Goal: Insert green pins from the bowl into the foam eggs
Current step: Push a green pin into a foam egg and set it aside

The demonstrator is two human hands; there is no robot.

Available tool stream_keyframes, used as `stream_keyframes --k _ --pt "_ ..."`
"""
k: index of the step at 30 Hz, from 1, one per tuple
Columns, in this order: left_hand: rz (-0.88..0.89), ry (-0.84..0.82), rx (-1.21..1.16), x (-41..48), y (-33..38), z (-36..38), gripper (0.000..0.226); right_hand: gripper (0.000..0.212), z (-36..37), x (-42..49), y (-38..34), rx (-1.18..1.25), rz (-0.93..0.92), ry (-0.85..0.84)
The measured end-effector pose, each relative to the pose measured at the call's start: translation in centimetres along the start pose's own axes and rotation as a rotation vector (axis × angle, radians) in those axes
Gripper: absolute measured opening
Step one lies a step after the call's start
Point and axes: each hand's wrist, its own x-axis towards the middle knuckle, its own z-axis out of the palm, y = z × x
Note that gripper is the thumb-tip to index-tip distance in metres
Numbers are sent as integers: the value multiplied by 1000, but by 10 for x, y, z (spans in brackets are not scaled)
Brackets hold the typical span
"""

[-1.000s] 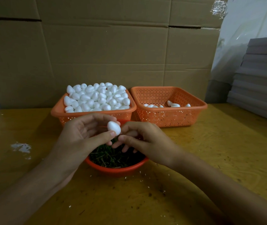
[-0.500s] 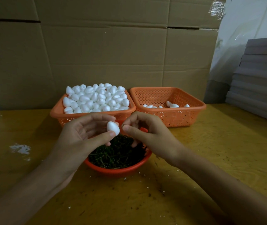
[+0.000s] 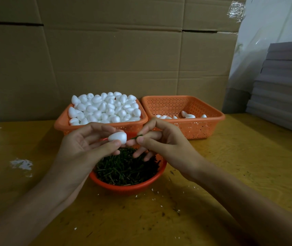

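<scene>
My left hand pinches a white foam egg between thumb and fingers, lying sideways above the bowl. My right hand pinches a thin green pin whose tip points at the egg's blunt right end, just touching or nearly so. Below both hands sits the orange-red bowl filled with several dark green pins.
Behind the bowl stand two orange baskets: the left basket is heaped with foam eggs, the right basket holds a few. Cardboard walls stand behind. Grey boards are stacked at the right. White crumbs dot the yellow table.
My left hand has turned the egg from upright to lying sideways. My right hand has lifted from the bowl with a green pin and brought it to the egg's end.
</scene>
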Motion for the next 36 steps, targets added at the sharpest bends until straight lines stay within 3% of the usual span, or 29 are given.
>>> stream_keyframes --k 6,36 --pt "6 -26 -2 0 1 0 35 9 2 -1 1 -26 -42 37" --pt "72 -143 170 1 -6 0 37 12 5 -5 11 -358 -104 126"
